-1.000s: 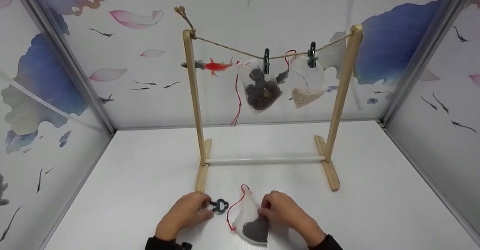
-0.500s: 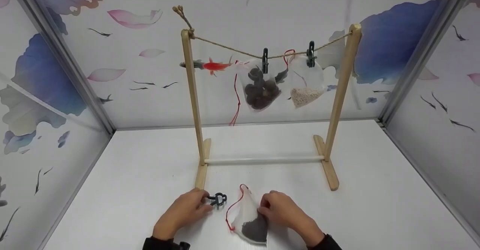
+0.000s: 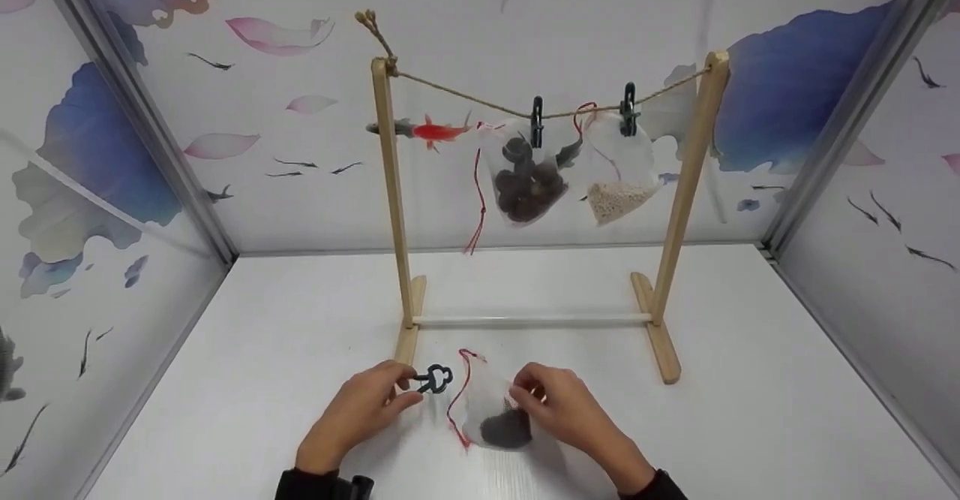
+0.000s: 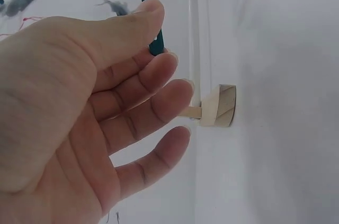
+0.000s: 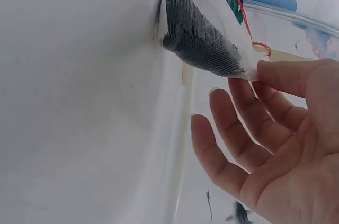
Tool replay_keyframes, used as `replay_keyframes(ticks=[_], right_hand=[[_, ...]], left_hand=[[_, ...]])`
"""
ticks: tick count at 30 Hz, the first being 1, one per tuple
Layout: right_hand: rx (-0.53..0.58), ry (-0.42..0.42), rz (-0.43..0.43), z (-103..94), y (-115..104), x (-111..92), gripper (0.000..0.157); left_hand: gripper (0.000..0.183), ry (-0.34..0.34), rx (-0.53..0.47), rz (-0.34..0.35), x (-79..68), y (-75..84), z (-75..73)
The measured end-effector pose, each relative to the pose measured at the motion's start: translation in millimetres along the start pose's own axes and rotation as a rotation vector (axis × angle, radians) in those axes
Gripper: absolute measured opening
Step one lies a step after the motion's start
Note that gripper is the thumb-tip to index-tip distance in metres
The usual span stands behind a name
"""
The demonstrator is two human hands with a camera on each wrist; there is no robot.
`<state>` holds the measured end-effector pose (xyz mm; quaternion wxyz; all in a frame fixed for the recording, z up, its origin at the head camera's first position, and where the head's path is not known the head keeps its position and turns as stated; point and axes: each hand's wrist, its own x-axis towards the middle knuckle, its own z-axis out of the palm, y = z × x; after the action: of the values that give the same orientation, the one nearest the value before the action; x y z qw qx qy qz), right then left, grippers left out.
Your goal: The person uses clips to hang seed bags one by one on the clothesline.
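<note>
Between thumb and fingers my left hand point(image 3: 367, 406) pinches a dark green clothes peg point(image 3: 435, 379), its jaw end pointing right. In the left wrist view the same peg point(image 4: 157, 44) shows past the thumb. My right hand point(image 3: 566, 417) pinches the side edge of a white mesh drawstring bag point(image 3: 480, 402) with dark contents at its bottom and a red cord point(image 3: 455, 402). Seen in the right wrist view, the bag point(image 5: 198, 33) hangs from thumb and fingertips, the other fingers spread loosely. Peg and bag are apart in the head view.
Behind the hands stands a wooden rack point(image 3: 391, 207) with a sagging rope point(image 3: 457, 96). Pegs clip a bag of dark round pieces point(image 3: 529, 185) and a bag of pale grains point(image 3: 619, 198) to the rope. A white rod point(image 3: 525, 321) joins the rack's feet.
Both hands have lifted a little away from the front edge. The bag has risen with the right hand and its contents have settled lower. The peg stays in the left hand.
</note>
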<state>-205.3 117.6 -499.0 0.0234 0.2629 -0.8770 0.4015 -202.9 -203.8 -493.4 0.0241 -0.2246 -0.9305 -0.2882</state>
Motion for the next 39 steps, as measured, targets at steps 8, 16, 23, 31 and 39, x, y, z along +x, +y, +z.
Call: replay_keyframes(ticks=[8,16,23,31,39], right_hand=[[-0.068,0.16,-0.076,-24.3,-16.6,13.9,0.006],[-0.187,0.234,-0.121,-55.0,-41.6,30.2,0.005],[-0.246,0.282,-0.19,-77.3,-66.6,45.4,0.006],[-0.259,0.355,-0.272,-97.3,-94.6,71.6,0.004],[-0.226,0.403,-0.32,-113.9,-121.0,105.3,0.006]], left_hand=[[0.028,0.019,-0.012,0.08,-1.1,14.0,-22.9],[0.026,0.041,0.063,0.173,14.1,48.6,-77.5],[0.02,0.104,0.166,0.262,32.6,72.0,-116.1],[0.02,0.134,0.251,0.298,59.7,96.7,-161.4],[0.022,0.212,0.32,0.316,82.0,114.4,-198.1]])
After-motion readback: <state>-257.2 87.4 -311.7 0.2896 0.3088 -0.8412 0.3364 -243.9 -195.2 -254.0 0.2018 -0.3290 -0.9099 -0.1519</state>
